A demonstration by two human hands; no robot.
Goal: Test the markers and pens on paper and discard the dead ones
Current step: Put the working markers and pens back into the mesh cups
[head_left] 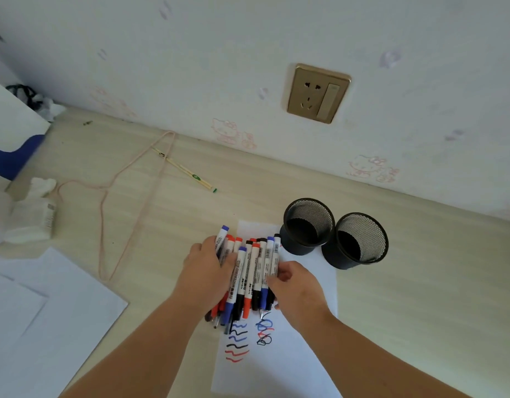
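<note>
The sheet of paper (pixel 279 366) lies nearest, scribbled with test lines. On it, the left hand (pixel 209 262) and right hand (pixel 295 282) clasp the marker bundle (pixel 252 271) from either side, long axis running away from the person. Two mesh cups (pixel 308 225) stand just right, both apparently empty.

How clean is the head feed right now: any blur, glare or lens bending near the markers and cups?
Head view: soft even daylight, no glare; the markers between the left hand and right hand read sharp enough for cap colours, print slightly soft; the mesh cups cast only faint shadows; wide-angle bending tilts the wall socket; the far-left edge is blurred.
</note>
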